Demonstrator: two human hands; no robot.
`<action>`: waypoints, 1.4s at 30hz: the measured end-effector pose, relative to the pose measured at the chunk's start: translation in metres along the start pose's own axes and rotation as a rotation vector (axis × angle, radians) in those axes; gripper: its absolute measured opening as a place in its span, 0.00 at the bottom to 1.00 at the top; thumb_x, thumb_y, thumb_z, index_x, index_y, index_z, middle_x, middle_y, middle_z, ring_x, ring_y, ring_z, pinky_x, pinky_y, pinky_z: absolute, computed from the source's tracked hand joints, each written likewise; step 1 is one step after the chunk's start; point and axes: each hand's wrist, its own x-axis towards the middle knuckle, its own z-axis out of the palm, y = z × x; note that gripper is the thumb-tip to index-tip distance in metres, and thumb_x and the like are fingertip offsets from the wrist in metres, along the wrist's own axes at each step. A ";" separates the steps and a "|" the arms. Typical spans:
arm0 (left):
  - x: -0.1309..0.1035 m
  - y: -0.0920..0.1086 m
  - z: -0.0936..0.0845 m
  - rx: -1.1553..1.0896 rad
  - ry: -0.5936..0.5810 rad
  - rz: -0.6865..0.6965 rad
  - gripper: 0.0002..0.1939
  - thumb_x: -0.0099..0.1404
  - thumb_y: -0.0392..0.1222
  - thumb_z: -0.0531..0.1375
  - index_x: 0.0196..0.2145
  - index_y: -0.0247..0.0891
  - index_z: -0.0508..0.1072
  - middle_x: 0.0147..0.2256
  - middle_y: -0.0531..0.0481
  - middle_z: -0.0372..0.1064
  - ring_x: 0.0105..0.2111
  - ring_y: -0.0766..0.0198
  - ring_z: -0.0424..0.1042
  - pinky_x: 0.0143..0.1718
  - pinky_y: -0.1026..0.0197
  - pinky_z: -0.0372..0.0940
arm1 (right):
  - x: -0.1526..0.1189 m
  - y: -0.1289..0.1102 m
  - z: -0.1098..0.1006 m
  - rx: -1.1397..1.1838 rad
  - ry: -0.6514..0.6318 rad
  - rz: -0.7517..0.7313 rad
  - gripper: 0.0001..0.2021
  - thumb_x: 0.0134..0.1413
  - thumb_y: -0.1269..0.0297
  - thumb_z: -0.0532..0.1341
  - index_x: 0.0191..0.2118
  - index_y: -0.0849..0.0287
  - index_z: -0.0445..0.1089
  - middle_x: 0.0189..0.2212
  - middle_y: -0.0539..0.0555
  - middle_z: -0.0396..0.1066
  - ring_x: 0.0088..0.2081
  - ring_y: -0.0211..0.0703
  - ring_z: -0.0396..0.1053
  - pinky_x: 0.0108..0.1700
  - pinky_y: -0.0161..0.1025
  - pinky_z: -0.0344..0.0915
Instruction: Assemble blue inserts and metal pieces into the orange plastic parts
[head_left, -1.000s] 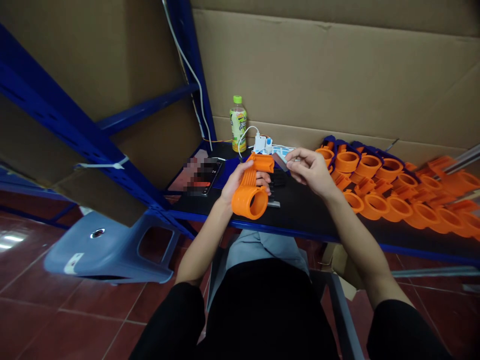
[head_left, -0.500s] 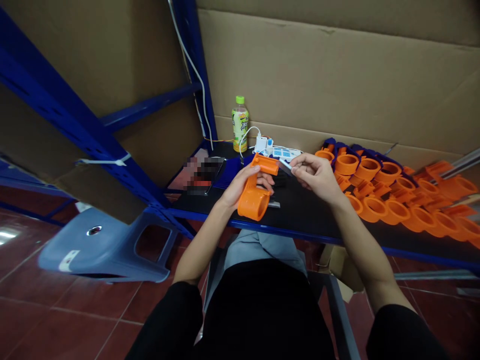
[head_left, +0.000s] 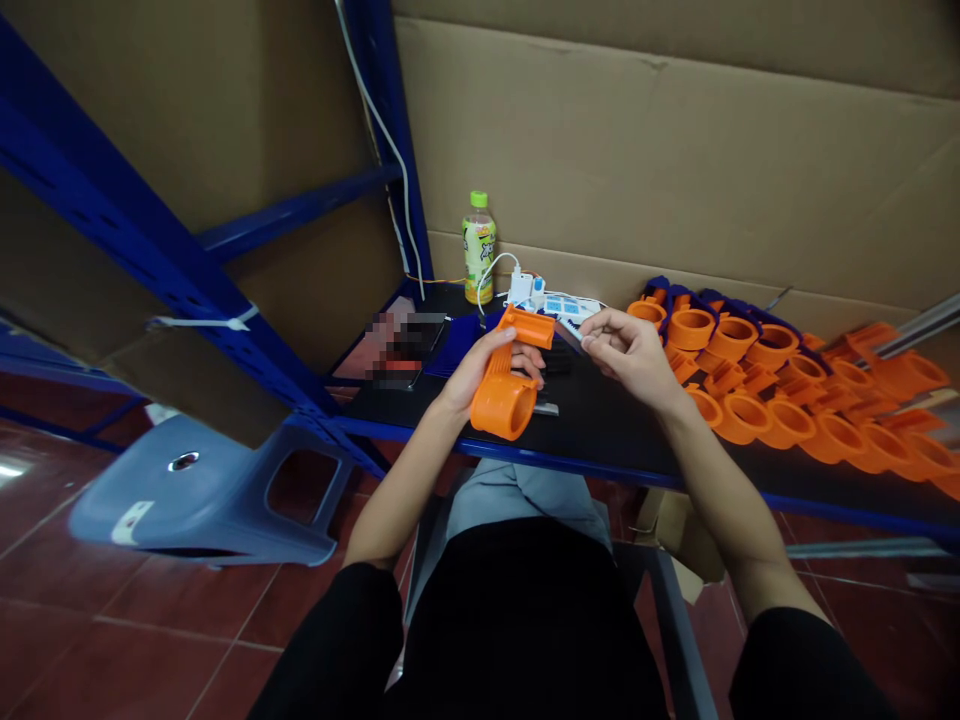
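In my left hand (head_left: 474, 374) is an orange plastic part (head_left: 504, 406), with a wide ring at its lower end and a trough-like arm on top. My thumb lies over its middle and the fingers wrap behind it. My right hand (head_left: 628, 352) pinches a thin, pale strip-like tool (head_left: 571, 332) between thumb and fingertips. The tool's tip points at the right end of the upper arm; whether it touches there I cannot tell. Both hands are above the black tabletop (head_left: 600, 425).
Many similar orange parts (head_left: 791, 425) stand in rows on the right. Behind my hands are a green-capped bottle (head_left: 478, 250) and a white power strip (head_left: 562, 305) with cables. A blue rack post (head_left: 187, 260) rises at left, near a blue stool (head_left: 202, 490).
The view has shifted slightly. The tool shows less beyond my right fingertips and sits nearer the orange part's arm. Both hands keep their holds.
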 end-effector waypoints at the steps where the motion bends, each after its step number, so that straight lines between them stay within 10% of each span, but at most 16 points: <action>1: 0.000 0.000 0.001 0.001 -0.002 -0.004 0.19 0.64 0.55 0.64 0.37 0.34 0.74 0.30 0.45 0.77 0.27 0.59 0.79 0.32 0.59 0.74 | 0.000 -0.001 0.000 0.019 -0.005 0.019 0.13 0.53 0.57 0.70 0.37 0.60 0.70 0.22 0.44 0.61 0.19 0.27 0.53 0.19 0.29 0.48; 42: -0.010 -0.010 0.008 0.283 -0.044 0.046 0.19 0.67 0.57 0.64 0.42 0.38 0.68 0.23 0.55 0.71 0.25 0.63 0.77 0.29 0.65 0.72 | 0.001 -0.050 -0.026 -0.374 -0.239 0.100 0.07 0.51 0.64 0.68 0.32 0.63 0.74 0.20 0.45 0.60 0.24 0.30 0.53 0.27 0.33 0.48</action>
